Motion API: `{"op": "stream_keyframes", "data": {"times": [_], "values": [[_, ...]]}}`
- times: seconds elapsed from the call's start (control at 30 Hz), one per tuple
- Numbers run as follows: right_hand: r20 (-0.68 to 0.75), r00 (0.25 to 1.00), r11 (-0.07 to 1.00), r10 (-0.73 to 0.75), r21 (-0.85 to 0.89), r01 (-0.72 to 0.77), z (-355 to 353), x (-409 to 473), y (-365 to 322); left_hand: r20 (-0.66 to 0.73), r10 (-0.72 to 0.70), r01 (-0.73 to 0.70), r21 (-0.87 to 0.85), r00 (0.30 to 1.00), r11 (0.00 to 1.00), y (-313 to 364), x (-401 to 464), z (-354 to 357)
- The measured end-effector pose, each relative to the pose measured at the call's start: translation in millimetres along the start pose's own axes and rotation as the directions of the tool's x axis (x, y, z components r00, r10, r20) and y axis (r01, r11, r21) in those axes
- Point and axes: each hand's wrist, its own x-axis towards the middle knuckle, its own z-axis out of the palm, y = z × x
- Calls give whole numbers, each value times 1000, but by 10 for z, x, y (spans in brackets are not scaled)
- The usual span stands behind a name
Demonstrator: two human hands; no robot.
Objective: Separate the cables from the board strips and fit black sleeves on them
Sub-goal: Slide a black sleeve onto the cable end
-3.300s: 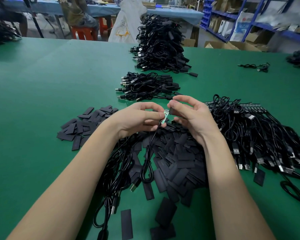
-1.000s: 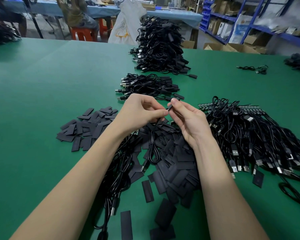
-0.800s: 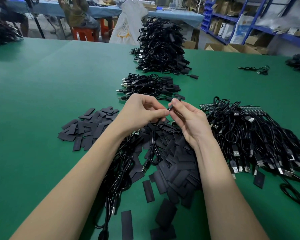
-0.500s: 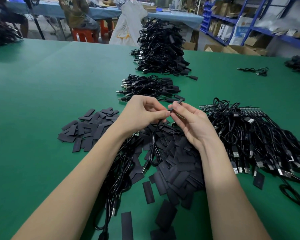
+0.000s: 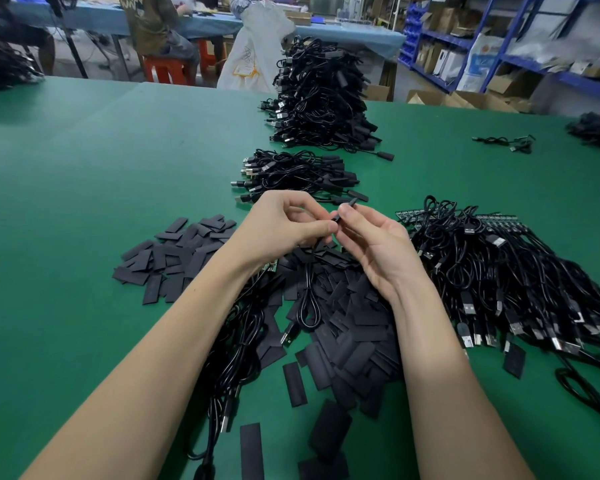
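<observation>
We hold our left hand (image 5: 284, 226) and right hand (image 5: 378, 244) raised together, fingertips of both pinching 1 sleeve (image 5: 345, 210) on a dangling cable (image 5: 307, 299).

Matt sleeves (image 5: 354, 327) (glossy cables (image 5: 499, 271)), cloth tbl (image 5: 84, 202).

Beyond the green table (image 5: 84, 161), pale lettering on a seated person's shirt (image 5: 132, 3) and a yellow mark on a white bag (image 5: 246, 64) are too blurred to read.
</observation>
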Motion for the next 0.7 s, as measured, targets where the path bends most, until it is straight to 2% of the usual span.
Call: {"op": "stream_keyframes", "data": {"times": [0.2, 0.47, 0.6, 0.63, 0.7], "values": [[-27, 991, 991, -129, -44, 127, 68, 8, 39, -40, -92, 86, -137, 995, 987, 65, -25, 37], [-24, 993, 992, -116, -43, 115, 77, 25, 68, -55, -131, 121, -164, 990, 979, 64, -26, 29], [-86, 992, 994, -98, 34, 101, 92, 46, 96, -31, -147, 135, -238, 989, 962, 37, 4, 60], [-103, 991, 993, -88, 70, 96, 90, 51, 96, -26, -159, 149, -228, 987, 962, 27, 21, 69], [-141, 987, 986, -81, 132, 100, 62, 57, 83, -22, -196, 193, -96, 980, 977, -5, 48, 66]]}}
